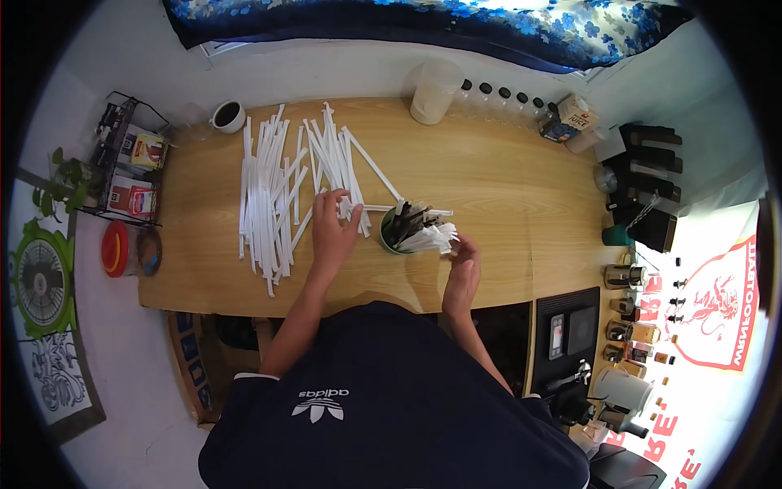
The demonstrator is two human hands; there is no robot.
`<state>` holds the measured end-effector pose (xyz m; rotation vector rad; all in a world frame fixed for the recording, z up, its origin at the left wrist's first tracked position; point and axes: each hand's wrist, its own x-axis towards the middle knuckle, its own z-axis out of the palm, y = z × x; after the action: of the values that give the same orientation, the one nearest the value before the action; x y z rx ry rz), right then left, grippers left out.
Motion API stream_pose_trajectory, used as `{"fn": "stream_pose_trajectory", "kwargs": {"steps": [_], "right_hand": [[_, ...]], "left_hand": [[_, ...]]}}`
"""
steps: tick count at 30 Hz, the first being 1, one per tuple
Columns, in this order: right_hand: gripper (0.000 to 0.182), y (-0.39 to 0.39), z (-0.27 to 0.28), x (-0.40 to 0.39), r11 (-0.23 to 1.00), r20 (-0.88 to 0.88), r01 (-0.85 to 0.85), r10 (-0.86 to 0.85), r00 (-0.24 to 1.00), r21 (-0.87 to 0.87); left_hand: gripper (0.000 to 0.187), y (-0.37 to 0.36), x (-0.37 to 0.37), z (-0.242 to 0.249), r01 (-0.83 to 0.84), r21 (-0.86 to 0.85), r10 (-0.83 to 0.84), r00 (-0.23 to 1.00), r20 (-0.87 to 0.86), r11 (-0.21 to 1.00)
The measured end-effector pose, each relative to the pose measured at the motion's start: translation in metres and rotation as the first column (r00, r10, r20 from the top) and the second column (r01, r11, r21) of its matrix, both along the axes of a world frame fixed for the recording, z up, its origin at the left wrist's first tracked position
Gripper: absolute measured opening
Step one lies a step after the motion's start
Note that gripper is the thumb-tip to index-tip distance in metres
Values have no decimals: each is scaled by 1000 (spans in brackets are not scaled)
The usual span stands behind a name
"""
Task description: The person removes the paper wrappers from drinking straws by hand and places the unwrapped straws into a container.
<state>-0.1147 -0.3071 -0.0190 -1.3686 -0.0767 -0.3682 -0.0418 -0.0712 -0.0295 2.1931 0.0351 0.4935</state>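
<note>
A loose spread of white paper-wrapped straws [262, 191] lies on the wooden table in front of me. Over the right-hand bunch of straws [327, 151] is my left hand [332, 228], its thumb and fingers apart. To its right a green cup [386, 238] holds dark straws [411, 222] and white-wrapped straws [428, 239] that lean to the right. My right hand [463, 273] is beside the cup, fingertips right at the white straw ends, fingers loosely extended. One single straw [375, 167] slants from the bunch toward the cup.
A dark-filled mug [230, 117] stands at the back left. Along the back wall are a translucent pitcher [437, 91], several black-capped bottles [503, 102] and a juice carton [577, 114]. A knife block [643, 163] is at the right, above a black scale [568, 334].
</note>
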Motion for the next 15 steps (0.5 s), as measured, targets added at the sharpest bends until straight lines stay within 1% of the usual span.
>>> {"fn": "stream_pose_trajectory", "kwargs": {"steps": [1,2,3,4,6,8,9,10,12,13,15], "right_hand": [[53,-3,-4,-7,998,-120,-41,47,992,56],[49,-5,-9,-13,990,-235,-74,100,967,117],[49,-6,-7,-19,990,-235,-74,100,967,118],[43,-6,-5,-24,990,-288,-110,130,949,85],[34,-5,-2,-30,981,-392,-190,185,901,25],[30,-2,-2,-35,978,-404,-201,209,891,62],[27,0,-2,-36,973,-418,-210,231,879,96],[23,0,-3,-35,967,-432,-218,252,866,129],[22,-2,0,-32,967,-440,-224,256,861,123],[21,-2,0,-32,966,-451,-230,258,854,118],[20,-3,0,-32,963,-465,-240,268,844,119]], "left_hand": [[37,3,5,-5,-2,0,2,1000,2,1000],[37,5,10,-10,-50,83,48,998,29,995],[38,7,14,-13,-98,165,90,994,58,981],[39,8,17,-17,-147,244,128,988,91,959],[39,12,21,-21,-155,277,134,987,92,948],[38,16,26,-25,-168,336,146,985,91,927],[38,20,29,-31,-171,336,147,984,96,926],[38,24,30,-36,-137,285,131,991,40,949],[38,27,28,-33,-77,174,91,993,-74,982],[38,28,27,-32,-79,177,94,993,-76,981],[36,32,22,-30,-84,64,95,980,-177,994]]}}
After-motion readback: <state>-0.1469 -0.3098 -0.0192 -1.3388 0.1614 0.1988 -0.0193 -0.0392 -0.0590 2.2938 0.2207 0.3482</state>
